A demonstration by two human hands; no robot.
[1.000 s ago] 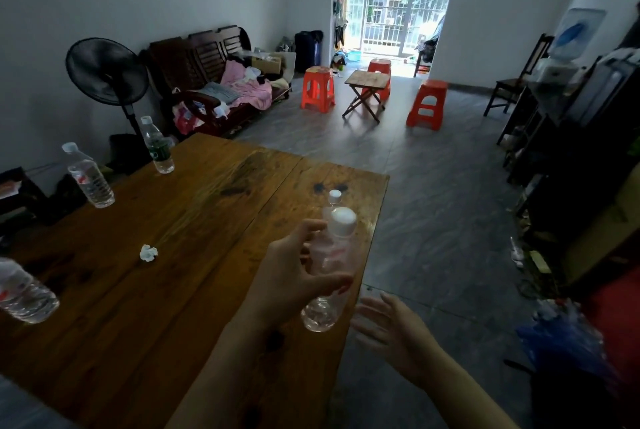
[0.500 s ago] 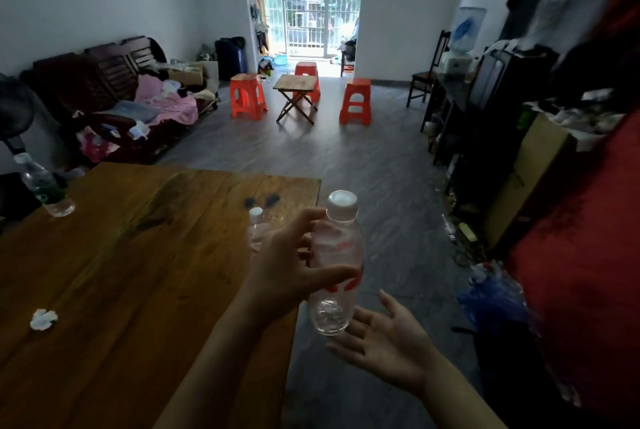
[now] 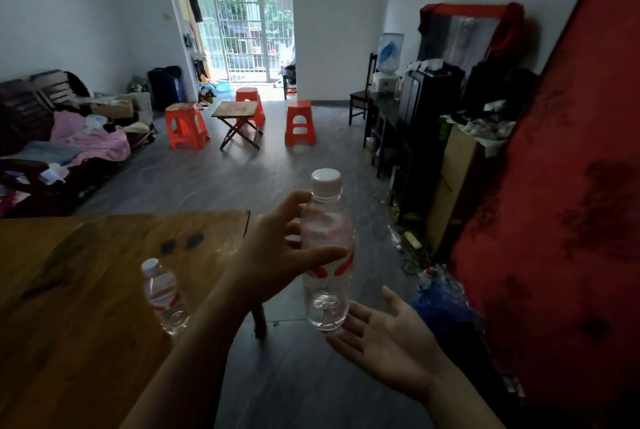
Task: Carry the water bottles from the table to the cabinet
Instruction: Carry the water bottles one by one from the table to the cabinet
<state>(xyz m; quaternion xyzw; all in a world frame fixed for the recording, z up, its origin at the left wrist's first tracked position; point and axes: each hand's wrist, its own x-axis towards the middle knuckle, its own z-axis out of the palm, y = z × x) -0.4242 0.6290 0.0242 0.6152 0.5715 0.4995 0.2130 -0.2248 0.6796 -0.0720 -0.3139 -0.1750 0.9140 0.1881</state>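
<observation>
Now, head view: left hand [image 3: 277, 255] grips the water bottle [image 3: 327, 255] upright, clear of the wooden surface [image 3: 86, 342]; right hand [image 3: 388, 335] lies open just under its base. Best to cup that base before walking. A second bottle [image 3: 164, 293] waits on the surface.

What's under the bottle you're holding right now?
The held bottle, in the left hand's grip, hangs past the table edge. The open right hand is cupped just below its base, palm up, with floor beneath. Whether palm and base touch cannot be seen.
</observation>
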